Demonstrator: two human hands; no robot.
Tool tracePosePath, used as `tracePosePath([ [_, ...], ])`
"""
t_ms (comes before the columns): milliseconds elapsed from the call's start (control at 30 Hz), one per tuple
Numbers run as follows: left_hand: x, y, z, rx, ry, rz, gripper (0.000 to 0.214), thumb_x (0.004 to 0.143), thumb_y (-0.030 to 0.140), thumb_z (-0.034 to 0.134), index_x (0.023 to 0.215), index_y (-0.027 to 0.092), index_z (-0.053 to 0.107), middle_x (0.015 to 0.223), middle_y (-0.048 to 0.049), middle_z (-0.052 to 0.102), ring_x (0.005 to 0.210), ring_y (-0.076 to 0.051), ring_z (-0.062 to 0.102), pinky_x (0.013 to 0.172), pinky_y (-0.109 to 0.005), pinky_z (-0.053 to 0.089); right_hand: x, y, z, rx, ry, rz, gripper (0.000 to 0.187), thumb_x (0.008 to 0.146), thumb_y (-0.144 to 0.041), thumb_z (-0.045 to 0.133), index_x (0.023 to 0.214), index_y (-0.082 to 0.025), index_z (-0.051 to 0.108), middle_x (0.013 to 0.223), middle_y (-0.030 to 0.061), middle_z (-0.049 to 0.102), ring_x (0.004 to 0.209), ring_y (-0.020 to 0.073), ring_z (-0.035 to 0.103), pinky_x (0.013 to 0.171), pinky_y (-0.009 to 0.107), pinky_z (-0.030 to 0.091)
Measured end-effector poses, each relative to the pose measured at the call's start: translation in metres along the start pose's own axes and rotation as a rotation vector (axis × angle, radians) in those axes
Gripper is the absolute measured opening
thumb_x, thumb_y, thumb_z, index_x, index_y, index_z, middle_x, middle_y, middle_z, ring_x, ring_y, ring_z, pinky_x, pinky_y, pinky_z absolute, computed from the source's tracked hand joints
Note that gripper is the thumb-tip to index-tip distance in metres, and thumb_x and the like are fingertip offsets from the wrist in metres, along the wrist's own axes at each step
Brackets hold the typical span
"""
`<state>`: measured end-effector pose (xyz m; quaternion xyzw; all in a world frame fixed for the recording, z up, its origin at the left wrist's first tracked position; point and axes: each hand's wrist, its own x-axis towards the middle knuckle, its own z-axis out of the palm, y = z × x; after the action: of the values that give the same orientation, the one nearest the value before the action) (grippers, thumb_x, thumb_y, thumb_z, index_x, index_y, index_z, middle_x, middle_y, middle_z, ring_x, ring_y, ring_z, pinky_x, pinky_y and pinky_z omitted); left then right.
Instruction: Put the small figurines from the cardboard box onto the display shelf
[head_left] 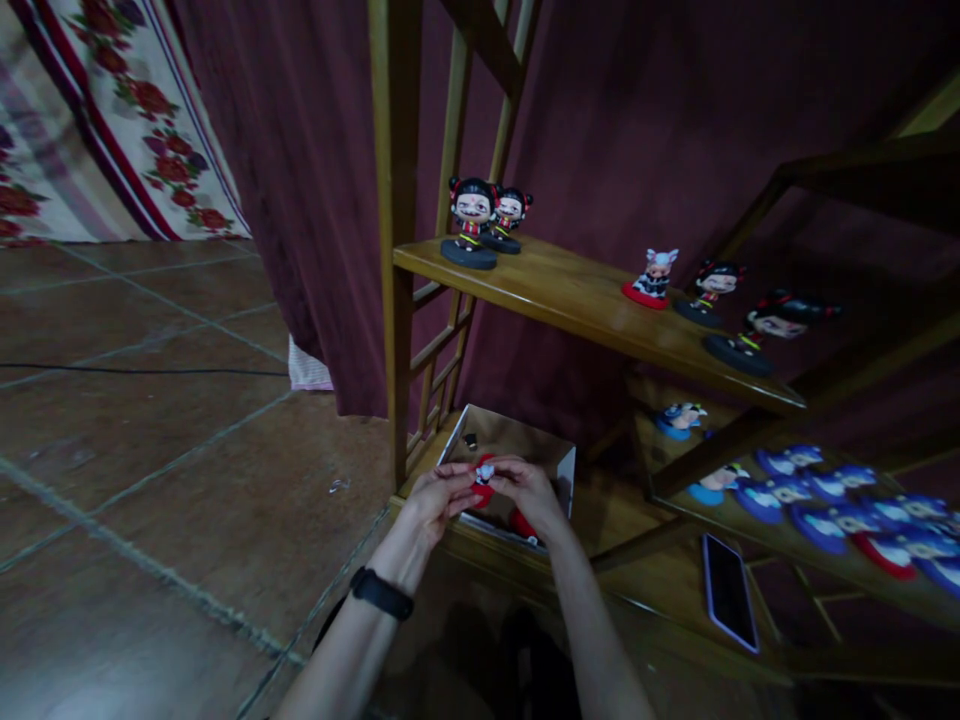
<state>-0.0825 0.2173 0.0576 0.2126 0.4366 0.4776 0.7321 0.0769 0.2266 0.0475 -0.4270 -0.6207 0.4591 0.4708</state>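
Note:
Both my hands meet over an open cardboard box [559, 455] on the lowest shelf. Between them is a small white-and-red figurine [484, 474] with a red base. My left hand [439, 497], with a black band on the wrist, pinches it from the left. From the other side, the fingers of my right hand [529, 487] close on it too. Inside the box lie a red piece [523, 524], partly hidden by my right hand, and a small dark piece [470, 440].
Figurines with black hair buns [472, 215] and a white-haired figurine [654, 278] stand on the wooden shelf [555, 285] above. Several blue figurines [832, 520] crowd a right-hand shelf. A phone [730, 592] lies below them. Wooden posts [397, 300] frame the left.

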Motion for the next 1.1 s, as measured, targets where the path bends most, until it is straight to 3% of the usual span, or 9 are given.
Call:
tracePosePath([
  [133,0.001,-0.004,-0.002,-0.01,0.036,0.025,0.014,0.064,0.006,0.068,0.075,0.009,0.062,0.068,-0.0085,0.068,0.058,-0.016,0.065,0.054,-0.026,0.054,0.001,0.01,0.006,-0.012,0.032,-0.013,0.016,0.065,-0.026,0.066,0.08,-0.023,0.07,0.089,0.0022,0.067,0.086,0.0175,0.061,0.083,0.034,0.046],
  [300,0.004,-0.008,-0.003,-0.087,0.133,0.035,0.005,0.069,0.006,0.064,0.072,0.01,0.061,0.062,-0.0042,0.065,0.051,-0.011,0.062,0.053,-0.021,0.053,0.0,0.023,0.024,0.014,0.128,0.094,0.02,0.069,-0.032,0.061,0.084,-0.022,0.069,0.086,0.0022,0.069,0.082,0.0183,0.061,0.081,0.036,0.047],
  [600,0.003,-0.003,-0.004,-0.07,0.084,0.032,0.011,0.07,0.006,0.063,0.081,0.01,0.062,0.071,-0.0069,0.067,0.058,-0.011,0.063,0.056,-0.02,0.053,-0.005,0.018,0.031,0.405,0.183,0.315,0.037,0.061,-0.04,0.069,0.09,-0.017,0.068,0.093,0.0074,0.07,0.088,0.0221,0.064,0.08,0.039,0.049],
  [867,0.005,-0.008,-0.004,-0.025,0.131,0.093,0.012,0.07,0.003,0.061,0.08,0.01,0.063,0.067,-0.0061,0.067,0.054,-0.011,0.062,0.051,-0.018,0.051,-0.006,0.023,0.037,0.435,0.276,0.339,0.032,0.054,-0.033,0.074,0.082,-0.018,0.069,0.08,0.0037,0.071,0.076,0.0201,0.065,0.076,0.037,0.051],
  [1100,0.011,-0.01,-0.011,-0.144,0.072,-0.052,0.011,0.074,0.001,0.056,0.079,0.011,0.058,0.063,-0.0043,0.065,0.051,-0.011,0.062,0.055,-0.022,0.053,-0.011,0.009,0.04,0.474,0.279,0.335,0.034,0.058,-0.04,0.071,0.086,-0.02,0.068,0.088,0.0038,0.07,0.079,0.0197,0.064,0.071,0.035,0.051],
])
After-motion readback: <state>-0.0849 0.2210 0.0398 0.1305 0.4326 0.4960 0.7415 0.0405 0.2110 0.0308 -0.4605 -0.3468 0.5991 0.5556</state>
